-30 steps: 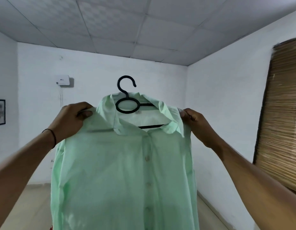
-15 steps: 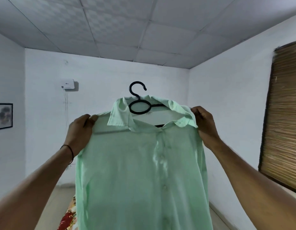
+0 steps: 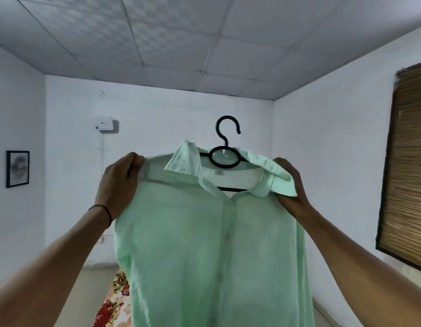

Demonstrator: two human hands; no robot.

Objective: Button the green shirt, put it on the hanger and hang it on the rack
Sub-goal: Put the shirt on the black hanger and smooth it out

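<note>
A pale green shirt [image 3: 204,244] hangs in front of me on a black plastic hanger [image 3: 224,147], its front buttoned down the middle and the collar open at the top. The hanger's hook sticks up above the collar, and its ring and bar show inside the neck opening. My left hand [image 3: 119,182] grips the shirt's left shoulder over the hanger arm. My right hand [image 3: 292,187] grips the right shoulder beside the collar. Both arms hold the shirt up at head height. No rack is in view.
White walls and a tiled ceiling surround me. A white box [image 3: 104,123] and a framed picture [image 3: 17,168] hang on the left walls. A bamboo blind [image 3: 409,166] covers the right wall's window. A floral cloth [image 3: 115,305] lies low behind the shirt.
The shirt on its hanger has shifted to the right and slightly down in the view with both hands still gripping its shoulders. The floral cloth has come into sight below.
</note>
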